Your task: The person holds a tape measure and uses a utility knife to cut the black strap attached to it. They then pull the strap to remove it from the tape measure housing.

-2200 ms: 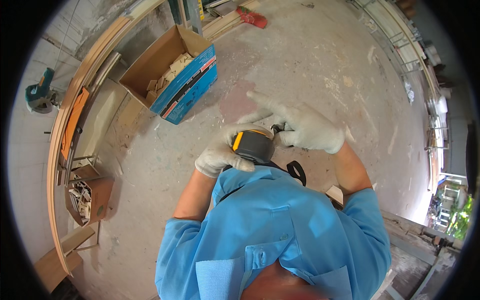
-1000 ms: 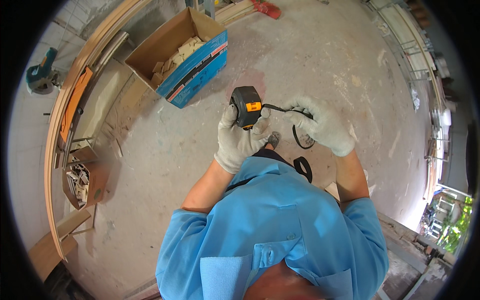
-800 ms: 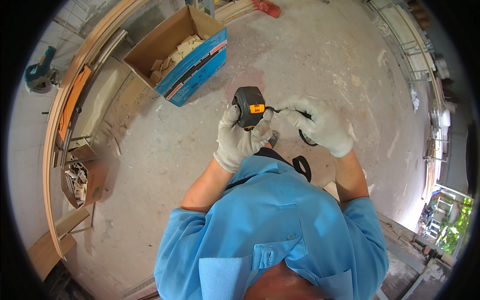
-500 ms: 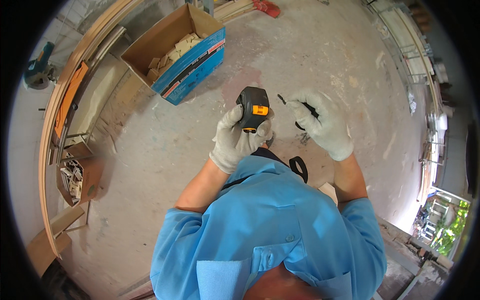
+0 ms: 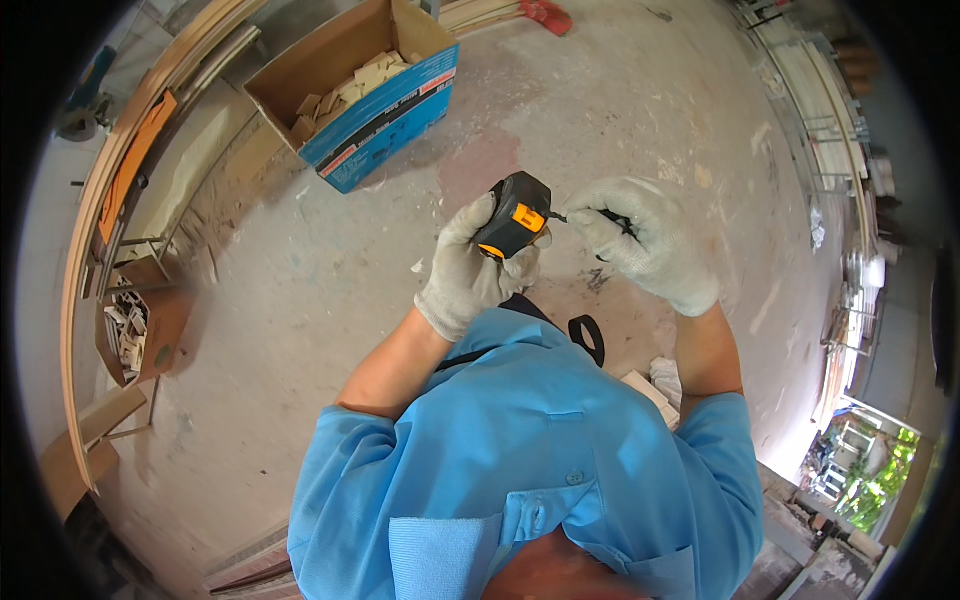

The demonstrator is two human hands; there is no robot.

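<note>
In my gloved left hand [image 5: 475, 255] sits a compact black tape measure [image 5: 513, 212] with orange parts, fingers and thumb wrapped around its sides. Close on its right, my gloved right hand [image 5: 640, 235] is closed in a pinch on a thin black cord-like piece [image 5: 620, 222]. A narrow dark tip sticks out between the fingers and reaches the right edge of the case; whether it is fixed there I cannot tell. Most of that black piece is hidden inside the right glove.
A blue cardboard box [image 5: 400, 117] holding pale flat offcuts stands ahead on the left. Farther left are a smaller brown carton [image 5: 165, 335] with scraps and long wooden strips [image 5: 90, 220]. Racks of material line the right side. A red item [image 5: 546, 15] lies at the far edge.
The right hand has brought the dark tip leftward to the edge of the tape measure, where a gap was before. The left hand has tilted the tape measure clockwise.
</note>
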